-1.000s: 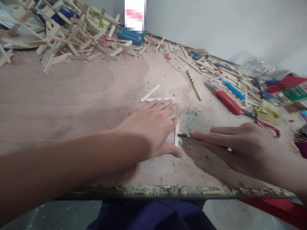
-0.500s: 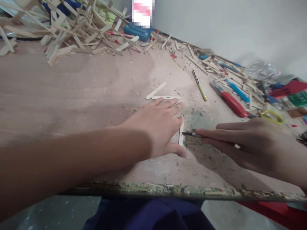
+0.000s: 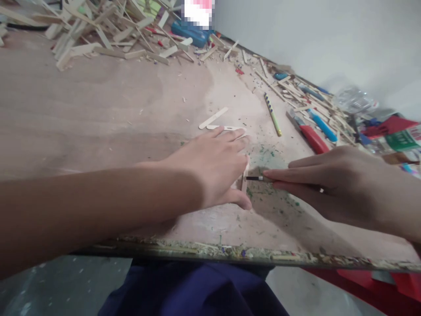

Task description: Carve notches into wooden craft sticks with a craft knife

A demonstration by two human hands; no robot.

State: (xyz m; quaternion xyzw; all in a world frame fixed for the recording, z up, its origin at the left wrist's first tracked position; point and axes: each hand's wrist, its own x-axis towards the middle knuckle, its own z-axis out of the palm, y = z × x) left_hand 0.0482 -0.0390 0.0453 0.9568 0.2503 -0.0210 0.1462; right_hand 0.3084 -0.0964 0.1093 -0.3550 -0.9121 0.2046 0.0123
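Note:
My left hand (image 3: 213, 164) lies flat on the table, fingers stretched out, pressing down a craft stick (image 3: 244, 184). The stick runs up and down between thumb and fingers, partly hidden under the hand. My right hand (image 3: 338, 180) pinches a slim craft knife (image 3: 255, 178), its handle mostly hidden by the fingers. The dark blade tip touches or hovers just over the stick; I cannot tell which. By my left fingertips lies a slotted craft stick (image 3: 228, 128), with a plain craft stick (image 3: 213, 117) slanting above it.
Craft sticks (image 3: 112, 48) are heaped at the back left. On the right lie a patterned pencil (image 3: 272, 114), a red utility knife (image 3: 314, 139), a blue pen-like tool (image 3: 322, 125) and more sticks. A clear plastic bottle (image 3: 357, 100) is by the wall. Debris lines the front edge (image 3: 197, 251).
The knife has moved slightly left, its blade now over the stick. The view has shifted a little, and my right hand now covers the yellow scissors handle seen before.

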